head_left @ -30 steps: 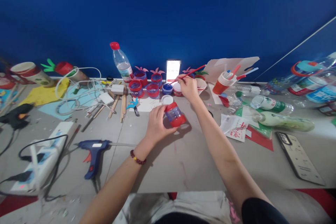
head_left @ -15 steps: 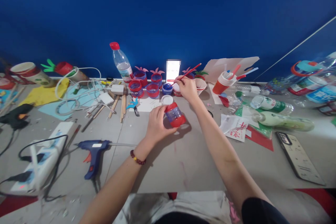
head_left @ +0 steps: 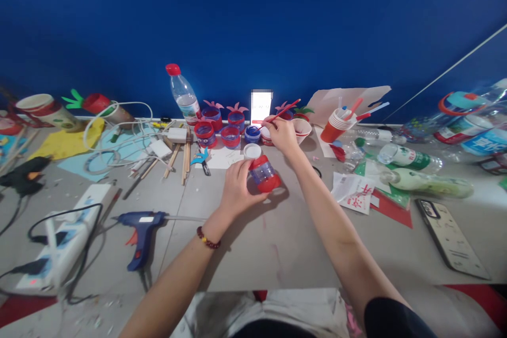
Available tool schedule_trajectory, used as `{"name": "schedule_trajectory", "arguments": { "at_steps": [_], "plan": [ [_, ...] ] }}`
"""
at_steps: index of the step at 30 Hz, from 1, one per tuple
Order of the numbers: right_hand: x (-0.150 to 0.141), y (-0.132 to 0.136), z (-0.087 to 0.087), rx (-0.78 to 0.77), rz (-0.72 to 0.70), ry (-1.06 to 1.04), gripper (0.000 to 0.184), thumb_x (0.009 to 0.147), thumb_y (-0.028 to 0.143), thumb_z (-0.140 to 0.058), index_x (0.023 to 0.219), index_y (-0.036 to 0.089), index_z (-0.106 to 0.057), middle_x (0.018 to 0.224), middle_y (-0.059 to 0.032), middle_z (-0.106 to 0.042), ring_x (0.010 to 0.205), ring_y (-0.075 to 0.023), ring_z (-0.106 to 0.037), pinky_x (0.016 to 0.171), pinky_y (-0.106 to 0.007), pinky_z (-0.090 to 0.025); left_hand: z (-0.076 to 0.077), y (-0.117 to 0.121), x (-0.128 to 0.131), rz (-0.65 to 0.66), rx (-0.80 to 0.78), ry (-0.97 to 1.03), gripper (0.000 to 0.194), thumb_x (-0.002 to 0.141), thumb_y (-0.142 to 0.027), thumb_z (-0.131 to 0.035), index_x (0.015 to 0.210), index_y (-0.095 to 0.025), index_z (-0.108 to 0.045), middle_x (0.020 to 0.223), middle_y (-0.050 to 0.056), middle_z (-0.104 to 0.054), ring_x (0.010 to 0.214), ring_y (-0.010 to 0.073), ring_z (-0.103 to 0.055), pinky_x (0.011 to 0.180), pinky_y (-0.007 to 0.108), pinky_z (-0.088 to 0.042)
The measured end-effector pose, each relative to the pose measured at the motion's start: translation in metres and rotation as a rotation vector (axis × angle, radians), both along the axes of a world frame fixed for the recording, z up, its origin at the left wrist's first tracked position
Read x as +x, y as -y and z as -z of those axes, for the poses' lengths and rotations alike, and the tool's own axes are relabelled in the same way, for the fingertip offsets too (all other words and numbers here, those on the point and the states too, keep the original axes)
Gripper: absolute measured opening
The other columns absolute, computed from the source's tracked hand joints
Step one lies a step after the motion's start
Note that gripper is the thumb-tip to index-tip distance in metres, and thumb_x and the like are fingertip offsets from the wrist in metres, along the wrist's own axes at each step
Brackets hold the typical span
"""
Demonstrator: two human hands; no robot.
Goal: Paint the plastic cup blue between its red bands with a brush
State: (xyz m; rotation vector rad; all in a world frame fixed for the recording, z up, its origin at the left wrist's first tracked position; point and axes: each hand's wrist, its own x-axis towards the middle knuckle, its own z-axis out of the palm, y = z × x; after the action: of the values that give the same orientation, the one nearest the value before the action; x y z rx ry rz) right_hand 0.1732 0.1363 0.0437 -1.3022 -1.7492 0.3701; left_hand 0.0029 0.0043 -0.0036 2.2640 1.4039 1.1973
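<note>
Gripping a painted bottle piece (head_left: 264, 174) in the left hand (head_left: 237, 185), with the thumb below and the fingers bent at its upper end. Tilts its red and blue bands over the grey table (head_left: 237, 253), in front of an open blue paint pot (head_left: 252, 134) and just beside a round white lid (head_left: 252, 151). Pinches a red paintbrush (head_left: 285, 110) between thumb and fingertips of the right hand (head_left: 282, 135), slanting it down leftward to the pot; perhaps touches the paint with the tip, though too small to tell for sure. Reaches close to a paper cup (head_left: 301, 128) and a lit screen (head_left: 261, 108). Faces painted cups (head_left: 231, 137) left of the pot, near a red-capped bottle (head_left: 184, 97). Has a blue glue gun (head_left: 144, 227) lying left of the left forearm, and a phone (head_left: 451, 237) well apart on the right.
</note>
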Motion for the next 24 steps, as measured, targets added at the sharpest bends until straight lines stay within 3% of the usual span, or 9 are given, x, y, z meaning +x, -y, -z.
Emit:
{"name": "schedule_trajectory", "arguments": {
  "at_steps": [4,10,13,17,24],
  "plan": [
    [0.003,0.004,-0.01,0.004,0.019,-0.034,0.018,0.087,0.023,-0.057,0.075,0.019,-0.07,0.092,-0.0064,-0.076,0.081,-0.0243,-0.07,0.079,-0.037,-0.053,0.002,-0.001,-0.001,-0.01,0.033,-0.01,0.077,0.064,-0.046,-0.08,0.127,-0.02,-0.045,0.12,0.012,-0.057,0.113,0.0313,-0.056,0.098,0.048,-0.046],
    [0.01,0.007,-0.026,0.049,0.041,-0.336,0.017,0.09,0.035,-0.056,0.083,0.021,-0.063,0.075,-0.0012,-0.07,0.064,-0.0154,-0.068,0.064,-0.031,-0.057,0.006,-0.004,-0.005,-0.012,0.121,0.0,0.081,0.065,-0.044,-0.082,0.131,-0.019,-0.043,0.123,0.014,-0.054,0.115,0.0313,-0.053,0.099,0.048,-0.047],
    [0.018,0.01,-0.037,0.084,0.03,-0.509,0.025,0.089,0.048,-0.058,0.086,0.023,-0.058,0.077,-0.0021,-0.07,0.068,-0.0166,-0.071,0.058,-0.03,-0.059,0.006,-0.004,-0.006,-0.031,0.122,-0.007,0.085,0.064,-0.044,-0.083,0.134,-0.02,-0.041,0.124,0.014,-0.053,0.116,0.0319,-0.052,0.099,0.049,-0.047],
    [0.031,0.017,-0.048,0.097,0.014,-0.56,0.037,0.085,0.063,-0.059,0.09,0.026,-0.055,0.077,-0.0031,-0.069,0.076,-0.0221,-0.074,0.058,-0.034,-0.06,0.006,-0.003,-0.006,-0.061,0.139,-0.015,0.086,0.064,-0.048,-0.083,0.134,-0.021,-0.04,0.124,0.013,-0.053,0.115,0.0322,-0.053,0.098,0.051,-0.046],
    [0.044,0.046,-0.066,0.057,-0.011,-0.555,0.042,0.086,0.068,-0.053,0.093,0.027,-0.051,0.082,-0.0058,-0.072,0.084,-0.0259,-0.075,0.061,-0.038,-0.061,0.005,-0.003,-0.004,-0.054,0.158,-0.025,0.086,0.06,-0.041,-0.085,0.132,-0.021,-0.042,0.123,0.013,-0.053,0.115,0.0321,-0.052,0.098,0.05,-0.047]
  ]
}}
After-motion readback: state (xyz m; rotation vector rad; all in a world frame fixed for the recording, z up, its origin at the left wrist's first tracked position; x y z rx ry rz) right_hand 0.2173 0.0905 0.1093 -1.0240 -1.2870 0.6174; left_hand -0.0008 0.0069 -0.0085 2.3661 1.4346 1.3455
